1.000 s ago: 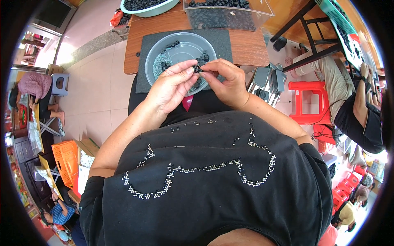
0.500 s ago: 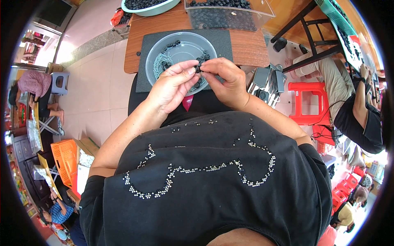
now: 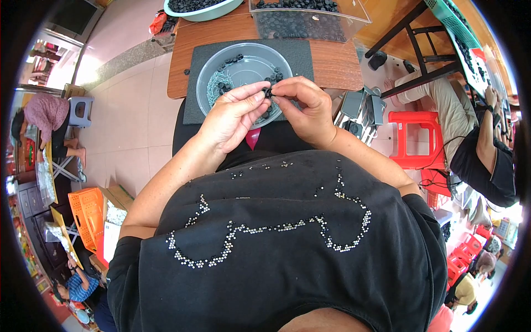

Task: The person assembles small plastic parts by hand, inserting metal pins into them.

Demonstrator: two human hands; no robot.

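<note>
Between the fingertips of both hands sits a small black round part (image 3: 267, 93), too small to name its kind. My left hand (image 3: 235, 113) pinches it from the left, thumb and forefinger together. From the right, my right hand (image 3: 307, 110) pinches at the same part. Both hands are over the near rim of a round grey basin (image 3: 249, 67). Inside the basin, pale green thin strands (image 3: 217, 87) lie at the left, and small black parts (image 3: 239, 57) lie in clusters along the wall. Fingers partly cover the held part.
The basin stands on a dark grey mat (image 3: 303, 63) on a brown wooden table (image 3: 343, 66). Behind are a clear bin (image 3: 310, 27) of black parts and a pale green tub (image 3: 213, 14). A red stool (image 3: 412, 138) and a seated co-worker (image 3: 475, 149) are at the right.
The right fingers have shifted very slightly on the small black part, which shows a little more now. Otherwise both hands hold the same place.
</note>
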